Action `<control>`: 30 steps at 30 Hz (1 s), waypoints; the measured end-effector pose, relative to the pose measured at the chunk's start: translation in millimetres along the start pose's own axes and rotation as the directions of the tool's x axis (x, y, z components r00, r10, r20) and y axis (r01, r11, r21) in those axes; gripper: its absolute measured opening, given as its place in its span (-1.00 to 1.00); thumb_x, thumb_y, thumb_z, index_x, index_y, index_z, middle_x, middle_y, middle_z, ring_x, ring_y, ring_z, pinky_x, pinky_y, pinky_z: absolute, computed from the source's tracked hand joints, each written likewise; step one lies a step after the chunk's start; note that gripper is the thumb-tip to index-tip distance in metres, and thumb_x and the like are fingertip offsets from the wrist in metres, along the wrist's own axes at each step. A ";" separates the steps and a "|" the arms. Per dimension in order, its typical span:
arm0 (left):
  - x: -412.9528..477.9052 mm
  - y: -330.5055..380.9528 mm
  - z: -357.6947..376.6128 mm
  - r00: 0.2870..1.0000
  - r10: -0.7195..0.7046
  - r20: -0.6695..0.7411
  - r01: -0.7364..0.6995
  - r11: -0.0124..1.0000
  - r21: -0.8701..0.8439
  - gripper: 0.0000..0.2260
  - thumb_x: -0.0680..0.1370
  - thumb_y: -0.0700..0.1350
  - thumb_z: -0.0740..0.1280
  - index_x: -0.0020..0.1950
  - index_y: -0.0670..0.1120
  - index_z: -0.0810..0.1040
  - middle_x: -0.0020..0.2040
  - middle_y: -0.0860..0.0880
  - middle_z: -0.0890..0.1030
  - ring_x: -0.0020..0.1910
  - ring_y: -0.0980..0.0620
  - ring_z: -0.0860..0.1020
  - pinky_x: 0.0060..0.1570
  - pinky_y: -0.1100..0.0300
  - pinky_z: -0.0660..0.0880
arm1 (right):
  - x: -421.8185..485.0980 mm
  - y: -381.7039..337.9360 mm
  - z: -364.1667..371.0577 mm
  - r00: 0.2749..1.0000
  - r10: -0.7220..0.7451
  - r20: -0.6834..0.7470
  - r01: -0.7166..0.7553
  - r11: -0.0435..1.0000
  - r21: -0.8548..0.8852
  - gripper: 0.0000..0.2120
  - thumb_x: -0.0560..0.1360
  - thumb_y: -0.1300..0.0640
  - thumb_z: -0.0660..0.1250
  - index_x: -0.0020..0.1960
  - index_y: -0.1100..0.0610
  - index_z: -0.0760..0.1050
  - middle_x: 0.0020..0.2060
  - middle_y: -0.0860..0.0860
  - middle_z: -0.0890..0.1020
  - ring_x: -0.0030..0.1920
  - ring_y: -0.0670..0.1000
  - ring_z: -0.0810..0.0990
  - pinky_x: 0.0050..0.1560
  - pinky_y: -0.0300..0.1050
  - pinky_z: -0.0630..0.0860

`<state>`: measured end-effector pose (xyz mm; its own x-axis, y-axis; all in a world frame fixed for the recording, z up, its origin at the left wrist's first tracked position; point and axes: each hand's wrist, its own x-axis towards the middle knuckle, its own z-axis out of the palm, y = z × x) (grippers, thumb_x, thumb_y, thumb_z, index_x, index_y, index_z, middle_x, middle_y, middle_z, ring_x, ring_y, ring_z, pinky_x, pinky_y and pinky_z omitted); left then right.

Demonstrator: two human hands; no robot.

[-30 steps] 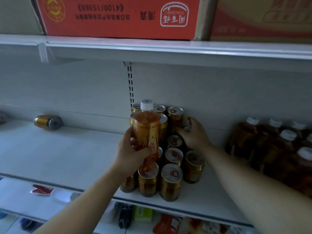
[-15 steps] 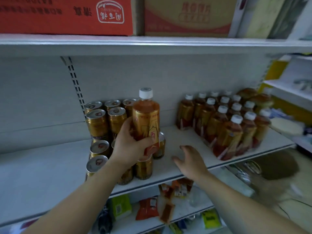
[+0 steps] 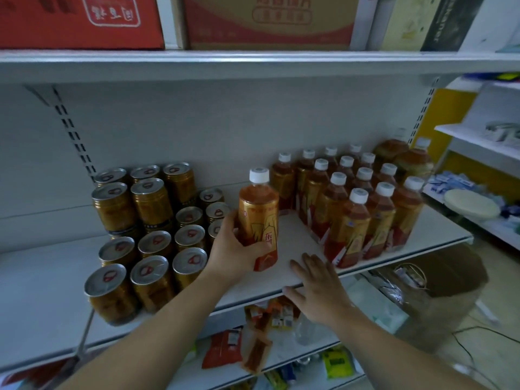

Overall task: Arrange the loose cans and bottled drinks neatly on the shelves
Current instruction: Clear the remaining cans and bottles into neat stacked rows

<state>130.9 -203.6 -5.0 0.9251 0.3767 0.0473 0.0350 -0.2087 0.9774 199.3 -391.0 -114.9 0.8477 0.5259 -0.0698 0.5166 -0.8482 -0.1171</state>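
Note:
My left hand [image 3: 235, 253] grips an amber tea bottle [image 3: 259, 218] with a white cap, held upright just above the white shelf [image 3: 298, 243], between the cans and the bottles. Gold cans [image 3: 152, 237] stand in rows on the left, some stacked two high at the back. A block of matching bottles [image 3: 357, 204] stands in rows on the right. My right hand [image 3: 318, 288] lies flat with straight fingers on the shelf's front edge, holding nothing.
Cardboard boxes [image 3: 267, 21] sit on the upper shelf. Snack packets [image 3: 253, 342] lie on the lower shelf. An open carton [image 3: 439, 280] stands on the floor at right, and another shelf unit [image 3: 484, 170] lies beyond it.
The view swung right from the cans to the bottle rows. My left hand carried the bottle rightward and lower. My right hand left the cans and came down on the shelf edge.

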 end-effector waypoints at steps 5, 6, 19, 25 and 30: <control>30.9 -21.9 36.8 0.996 -0.047 -0.078 0.052 0.997 0.063 -0.37 0.30 -0.17 0.56 0.26 0.06 0.32 0.11 0.05 0.50 0.07 0.10 0.51 -0.04 0.23 0.50 | 1.5 5.8 8.1 1.000 -0.002 -0.002 0.002 1.000 0.030 -0.01 0.29 -0.51 -0.48 0.58 -0.05 -0.04 0.58 0.02 -0.03 0.56 0.09 -0.07 0.45 0.04 -0.26; 36.8 -26.3 42.7 0.993 -0.063 -0.095 0.070 0.994 0.079 -0.32 0.30 -0.15 0.56 0.31 0.04 0.29 0.18 0.03 0.44 0.12 0.08 0.47 0.05 0.16 0.50 | 2.0 5.9 9.7 1.000 0.003 -0.005 -0.003 1.000 0.003 -0.05 0.38 -0.51 -0.39 0.56 -0.01 0.12 0.55 0.07 0.13 0.54 0.15 0.10 0.44 0.06 -0.15; 79.7 -50.3 71.1 0.993 -0.118 0.008 0.117 0.990 0.075 -0.24 0.38 -0.18 0.51 0.47 0.03 0.20 0.18 0.06 0.47 0.17 0.10 0.45 0.06 0.18 0.44 | 5.2 10.0 24.0 0.996 0.045 -0.073 -0.046 0.999 -0.012 -0.22 0.53 -0.39 -0.17 0.27 0.10 0.57 0.23 0.14 0.59 0.23 0.22 0.56 0.28 0.12 0.19; 88.5 -52.5 65.0 0.987 -0.130 0.096 0.117 0.985 0.123 -0.29 0.44 -0.25 0.45 0.49 -0.05 0.19 0.26 0.00 0.46 0.17 0.18 0.37 -0.29 0.52 0.37 | 4.9 10.6 22.1 0.997 0.041 -0.070 -0.040 0.999 0.017 -0.25 0.54 -0.38 -0.16 0.30 0.09 0.53 0.25 0.13 0.57 0.26 0.21 0.52 0.37 0.10 0.05; 93.7 -54.8 74.3 0.994 -0.093 0.064 0.084 0.988 0.128 -0.31 0.45 -0.27 0.43 0.49 -0.03 0.19 0.19 0.03 0.45 0.16 0.14 0.38 0.00 0.29 0.41 | 5.6 11.6 24.4 0.994 0.033 -0.100 -0.031 0.999 0.018 -0.26 0.54 -0.38 -0.15 0.30 0.09 0.53 0.27 0.13 0.56 0.31 0.17 0.34 0.39 0.08 -0.02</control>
<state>243.7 -223.9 -69.4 0.9401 0.3361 -0.0573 0.1612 -0.2901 0.9433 207.1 -396.5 -140.8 0.8721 0.4886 0.0259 0.4875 -0.8630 -0.1325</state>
